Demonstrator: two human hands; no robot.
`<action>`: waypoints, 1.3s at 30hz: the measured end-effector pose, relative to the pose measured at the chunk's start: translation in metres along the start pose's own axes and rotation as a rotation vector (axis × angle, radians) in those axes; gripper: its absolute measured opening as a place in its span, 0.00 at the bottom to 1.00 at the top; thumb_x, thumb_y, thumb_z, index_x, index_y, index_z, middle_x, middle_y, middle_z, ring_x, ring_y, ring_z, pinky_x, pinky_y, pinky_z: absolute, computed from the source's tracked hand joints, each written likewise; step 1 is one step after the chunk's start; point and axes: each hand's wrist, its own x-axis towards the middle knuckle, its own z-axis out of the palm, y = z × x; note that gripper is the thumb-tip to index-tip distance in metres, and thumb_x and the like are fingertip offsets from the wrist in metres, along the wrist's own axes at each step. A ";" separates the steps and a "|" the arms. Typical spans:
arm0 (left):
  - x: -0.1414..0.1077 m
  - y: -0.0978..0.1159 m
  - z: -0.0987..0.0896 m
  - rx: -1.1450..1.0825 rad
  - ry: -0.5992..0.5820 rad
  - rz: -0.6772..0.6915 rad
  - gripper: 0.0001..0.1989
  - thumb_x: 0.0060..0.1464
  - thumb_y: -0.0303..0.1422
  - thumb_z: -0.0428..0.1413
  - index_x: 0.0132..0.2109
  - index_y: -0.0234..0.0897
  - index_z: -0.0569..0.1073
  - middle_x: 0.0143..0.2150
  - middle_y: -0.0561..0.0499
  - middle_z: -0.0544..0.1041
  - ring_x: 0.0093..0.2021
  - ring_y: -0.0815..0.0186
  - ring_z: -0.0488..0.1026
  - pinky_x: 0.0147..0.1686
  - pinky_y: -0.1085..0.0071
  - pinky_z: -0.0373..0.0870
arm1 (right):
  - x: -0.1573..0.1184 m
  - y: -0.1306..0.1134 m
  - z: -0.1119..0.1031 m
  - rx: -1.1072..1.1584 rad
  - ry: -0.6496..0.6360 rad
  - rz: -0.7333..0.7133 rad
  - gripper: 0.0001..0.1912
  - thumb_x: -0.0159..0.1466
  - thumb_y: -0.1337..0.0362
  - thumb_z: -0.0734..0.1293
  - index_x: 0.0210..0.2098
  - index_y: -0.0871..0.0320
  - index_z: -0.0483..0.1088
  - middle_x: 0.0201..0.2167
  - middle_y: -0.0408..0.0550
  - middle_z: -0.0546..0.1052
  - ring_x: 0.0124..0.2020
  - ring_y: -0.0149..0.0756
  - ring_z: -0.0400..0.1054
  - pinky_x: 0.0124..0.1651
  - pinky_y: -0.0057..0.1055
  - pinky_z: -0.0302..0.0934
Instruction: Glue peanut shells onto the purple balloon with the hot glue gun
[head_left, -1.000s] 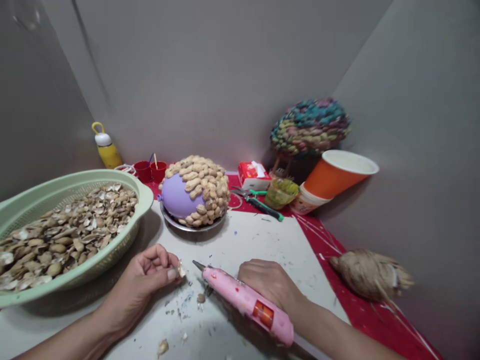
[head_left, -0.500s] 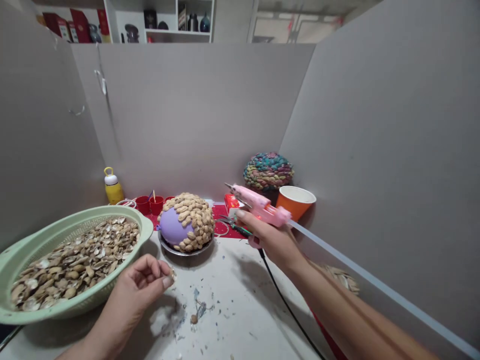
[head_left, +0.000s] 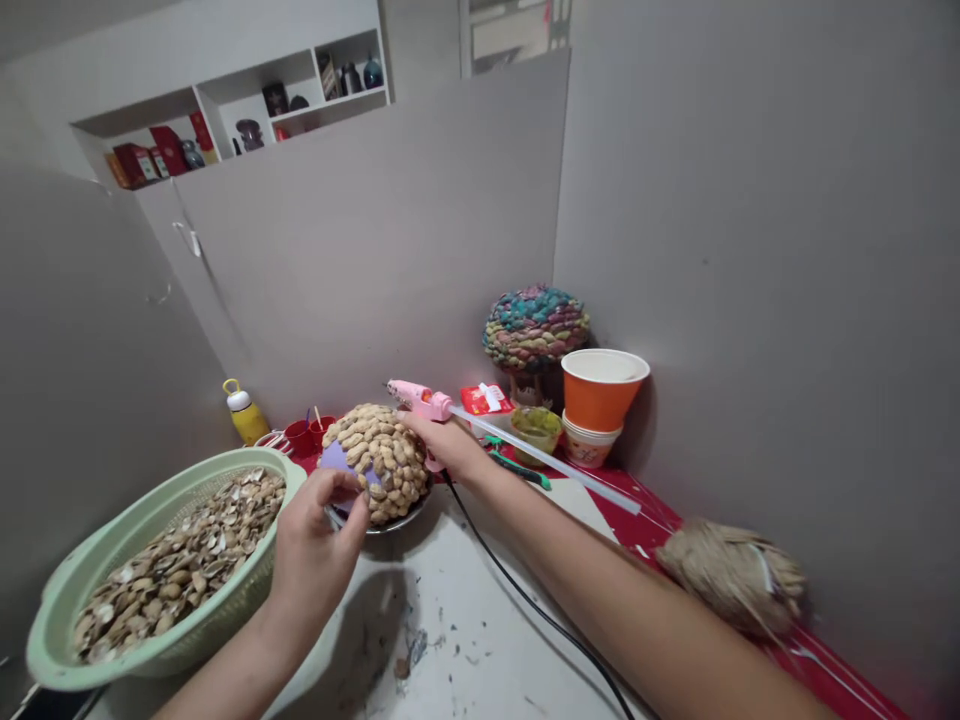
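My right hand [head_left: 442, 447] is closed round a pink hot glue gun [head_left: 420, 397], whose nozzle points left above a balloon. A long clear glue stick [head_left: 547, 460] sticks out of its back. The purple balloon [head_left: 337, 460], largely covered in peanut shells [head_left: 384, 445], rests on a metal dish [head_left: 409, 516]. My left hand [head_left: 319, 530] is in front of the balloon's bare side, thumb and fingers pinching a peanut shell [head_left: 363, 484] that is mostly hidden by the fingertips. Beside that hand stands a green colander [head_left: 56, 625] full of loose shell halves [head_left: 180, 570].
At the back right are a colourful shell-covered dome [head_left: 536, 325], an orange paper bucket [head_left: 604, 400] on stacked cups, a yellowish bowl [head_left: 536, 432] and green-handled pliers [head_left: 519, 468]. A twine bundle [head_left: 731, 575] lies right. The gun's black cord [head_left: 517, 590] crosses the white tabletop [head_left: 480, 650].
My right hand has brought the glue gun left, over to the balloon. My left hand has risen from the tabletop to the balloon's front with the peanut shell. The view has tilted and turned right.
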 end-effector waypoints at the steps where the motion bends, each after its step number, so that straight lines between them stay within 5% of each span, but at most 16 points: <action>1: 0.000 -0.001 0.004 0.035 -0.002 0.019 0.01 0.52 0.28 0.57 0.34 0.39 0.72 0.30 0.54 0.75 0.30 0.66 0.73 0.34 0.71 0.69 | -0.001 -0.001 -0.001 -0.006 0.005 0.000 0.13 0.62 0.55 0.69 0.34 0.60 0.72 0.27 0.41 0.73 0.29 0.33 0.68 0.35 0.31 0.63; 7: 0.004 -0.003 0.017 0.128 0.010 0.051 0.01 0.54 0.28 0.56 0.34 0.38 0.71 0.30 0.53 0.75 0.29 0.66 0.73 0.32 0.70 0.69 | -0.006 -0.006 -0.006 -0.067 0.049 0.006 0.13 0.55 0.54 0.68 0.26 0.58 0.70 0.17 0.39 0.64 0.20 0.32 0.58 0.22 0.28 0.52; 12: 0.005 -0.008 0.023 0.175 0.032 0.086 0.01 0.54 0.28 0.56 0.36 0.38 0.71 0.32 0.52 0.75 0.32 0.64 0.74 0.35 0.69 0.69 | -0.008 -0.005 -0.006 -0.092 0.063 -0.072 0.13 0.55 0.54 0.68 0.23 0.58 0.69 0.18 0.40 0.65 0.23 0.33 0.60 0.27 0.28 0.55; 20: 0.005 -0.008 0.026 0.224 0.032 0.155 0.03 0.55 0.27 0.55 0.37 0.38 0.71 0.32 0.52 0.75 0.32 0.64 0.74 0.35 0.69 0.69 | -0.007 -0.003 -0.007 -0.108 0.052 -0.156 0.13 0.57 0.54 0.67 0.34 0.59 0.74 0.27 0.44 0.73 0.32 0.38 0.66 0.36 0.30 0.61; 39: 0.007 -0.010 0.026 0.237 0.076 0.303 0.03 0.57 0.25 0.56 0.38 0.37 0.73 0.34 0.50 0.77 0.35 0.64 0.75 0.38 0.69 0.72 | -0.010 -0.005 -0.007 -0.156 0.068 -0.174 0.12 0.58 0.55 0.66 0.33 0.58 0.71 0.26 0.43 0.71 0.31 0.37 0.65 0.33 0.29 0.59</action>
